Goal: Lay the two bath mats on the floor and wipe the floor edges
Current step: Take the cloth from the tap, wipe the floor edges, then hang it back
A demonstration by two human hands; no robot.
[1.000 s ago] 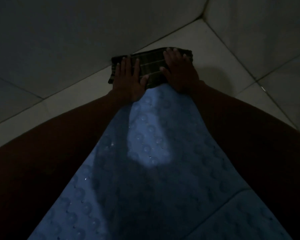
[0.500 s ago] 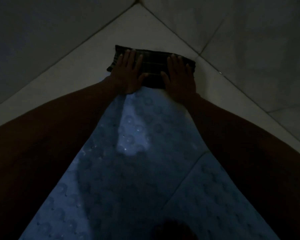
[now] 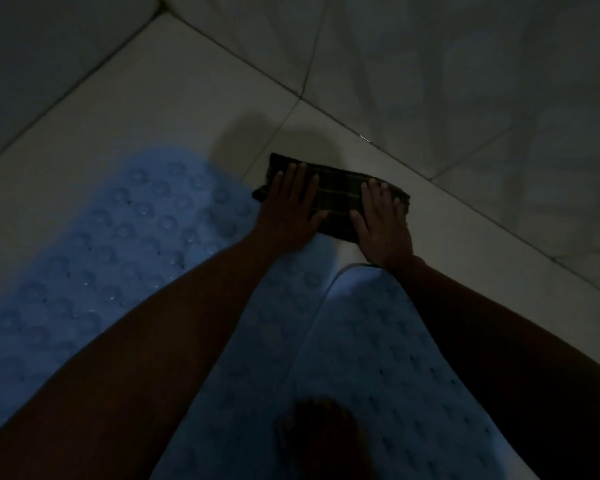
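Observation:
In dim light two blue bath mats lie flat on the white tiled floor: one (image 3: 118, 244) at the left with round bumps, the other (image 3: 378, 358) at lower right beside it. Just beyond their far ends lies a dark folded striped cloth (image 3: 336, 197) on the floor. My left hand (image 3: 290, 206) presses flat on the cloth's left part with fingers spread. My right hand (image 3: 381, 220) presses flat on its right part. Both forearms reach over the mats.
The tiled wall (image 3: 465, 81) runs diagonally close behind the cloth and meets another wall (image 3: 49, 46) at a corner, top left. A strip of bare floor tile (image 3: 174, 98) lies between mats and walls. A dark blurred shape (image 3: 319, 434), maybe my foot, rests on the mats.
Both hands have slid the cloth away from the corner, to the right along the wall edge. The view has swung, so the corner now sits at the top left.

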